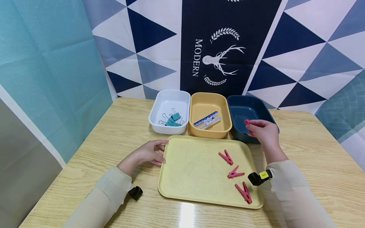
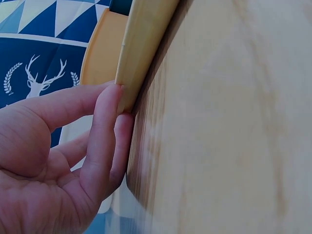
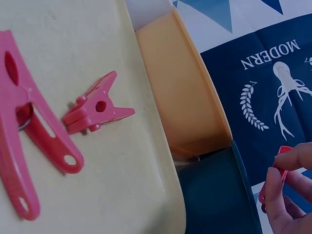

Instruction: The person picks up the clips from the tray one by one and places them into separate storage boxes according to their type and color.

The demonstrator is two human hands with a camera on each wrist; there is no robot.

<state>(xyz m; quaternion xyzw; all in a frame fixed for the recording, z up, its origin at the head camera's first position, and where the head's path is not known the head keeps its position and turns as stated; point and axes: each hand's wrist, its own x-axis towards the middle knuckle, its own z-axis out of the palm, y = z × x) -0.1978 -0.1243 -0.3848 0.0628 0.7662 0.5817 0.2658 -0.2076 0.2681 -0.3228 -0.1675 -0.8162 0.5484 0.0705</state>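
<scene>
My right hand (image 1: 263,131) pinches a red clothespin (image 1: 247,122) between thumb and fingers, over the dark blue bin (image 1: 242,106). In the right wrist view, the same clothespin (image 3: 274,181) shows at the lower right, partly covered by fingers. My left hand (image 1: 149,152) holds the left rim of the yellow tray (image 1: 196,171); in the left wrist view, its fingertips (image 2: 109,97) meet at the tray's edge. Three pink-red clothespins lie on the tray's right side: an upper one (image 1: 226,157), a middle one (image 1: 235,172) and a lower one (image 1: 244,192).
Behind the tray, a white bin (image 1: 156,118) contains several teal binder clips (image 1: 174,120). Beside it, a yellow-orange bin (image 1: 209,99) has white and blue clips (image 1: 209,120) in it. The three bins stand side by side on the wooden table (image 1: 125,117), before a patterned cloth (image 1: 159,44).
</scene>
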